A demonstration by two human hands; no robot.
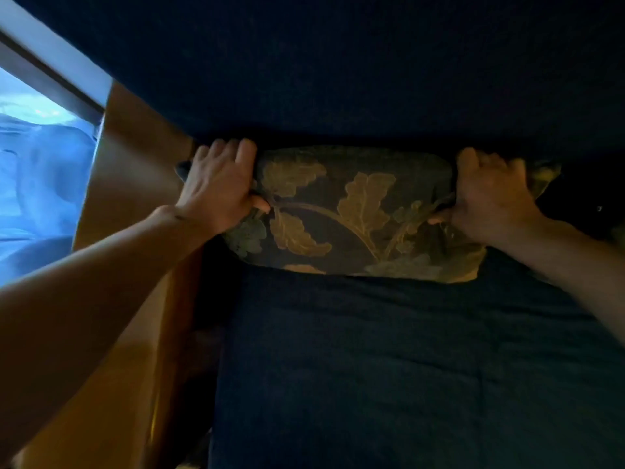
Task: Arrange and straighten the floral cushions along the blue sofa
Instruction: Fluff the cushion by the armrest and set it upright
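A dark floral cushion (358, 211) with gold leaf patterns stands against the backrest of the blue sofa (372, 367), at its left end. My left hand (220, 187) grips the cushion's left top corner, fingers over the top and thumb on the front. My right hand (490, 198) grips its right top corner the same way. The cushion's lower edge rests on the dark blue seat. A corner of what seems a second floral cushion (546, 176) peeks out behind my right hand.
A wooden armrest panel (135, 198) borders the sofa on the left. Beyond it is a bright window with a pale frame (50, 62). The dark sofa backrest (338, 62) fills the top of the view.
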